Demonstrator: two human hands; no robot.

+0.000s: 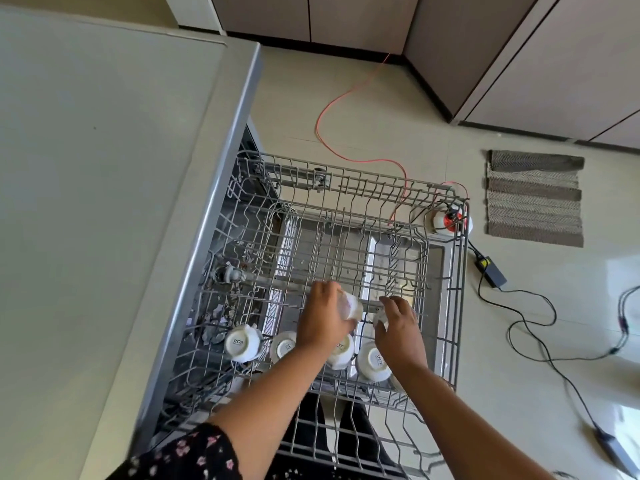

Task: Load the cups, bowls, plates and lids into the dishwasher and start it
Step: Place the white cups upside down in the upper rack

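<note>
Over the pulled-out upper rack [460, 271], the left hand [323, 318] grips a white cup [351, 306] while the right hand [398, 327] holds another [380, 318]. Four upturned cups [242, 342] sit in a row beneath them.

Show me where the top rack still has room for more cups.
Free: the far half of the rack, beyond both hands, and its right side by the rim. Crowded: the near row, where four cups stand upside down, and the middle, where the hands are placing two more.

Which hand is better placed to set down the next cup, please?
Probably the left hand: it already grips a cup over open rack space; the right hand's hold is unclear.
</note>
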